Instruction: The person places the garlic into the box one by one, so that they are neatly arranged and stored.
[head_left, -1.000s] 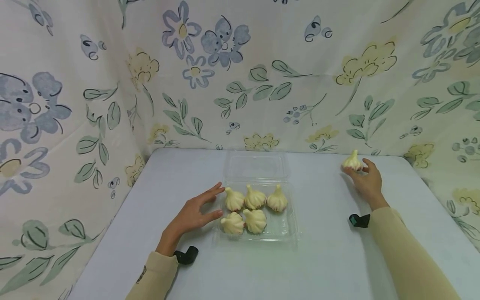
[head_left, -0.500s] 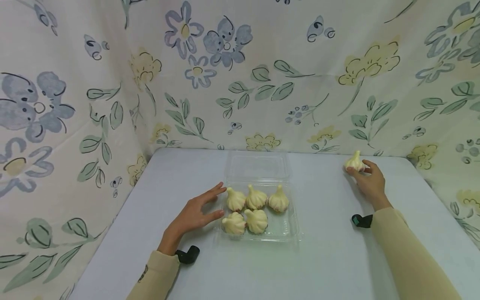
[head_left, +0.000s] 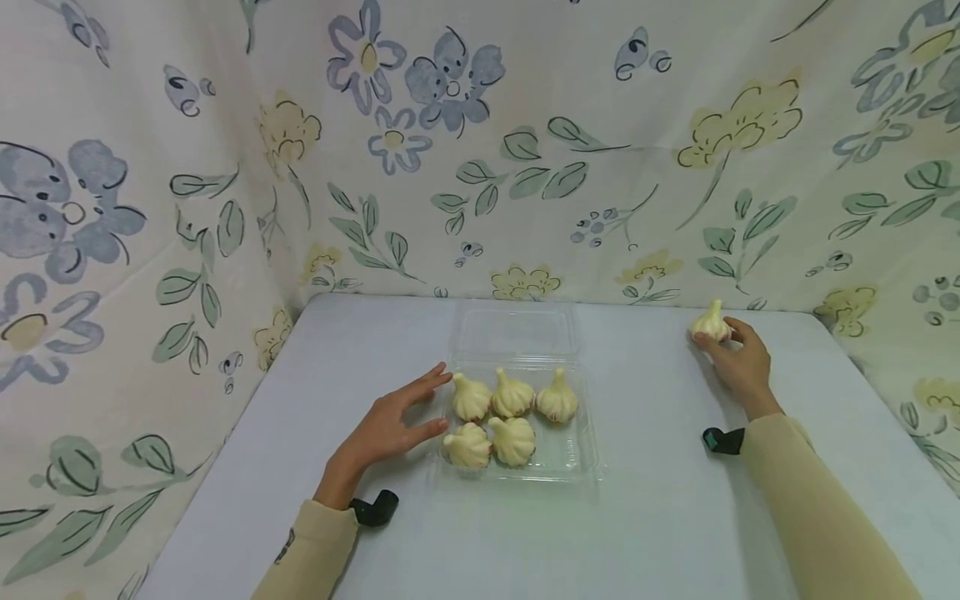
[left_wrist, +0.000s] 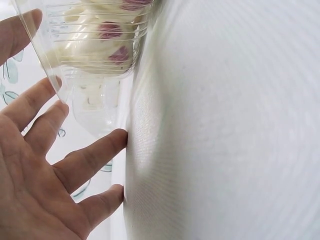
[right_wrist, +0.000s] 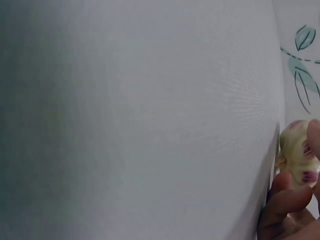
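Observation:
A clear plastic clamshell box (head_left: pixel 572 454) lies on the table with its lid folded back. Several garlic bulbs (head_left: pixel 513 441) sit inside, three in the back row and two in front; the front right spot holds none. My left hand (head_left: pixel 388 429) is beside the box's left edge, fingers spread. In the left wrist view, thumb and some fingertips touch the plastic rim (left_wrist: pixel 45 65), while other fingertips rest on the table. At the back right, my right hand (head_left: pixel 741 367) holds another garlic bulb (head_left: pixel 710 322) between thumb and fingers, at the tabletop. The right wrist view shows this bulb only partly.
The open lid (head_left: pixel 513 332) reaches toward the table's back edge. White tabletop (head_left: pixel 645 517) surrounds the box. A floral curtain (head_left: pixel 525 150) hangs behind the table and along its sides. Each wrist wears a small black camera (head_left: pixel 377 508).
The view has shifted slightly with the head. Both hands stay in place, the left at the box and the right on the garlic bulb at the back right.

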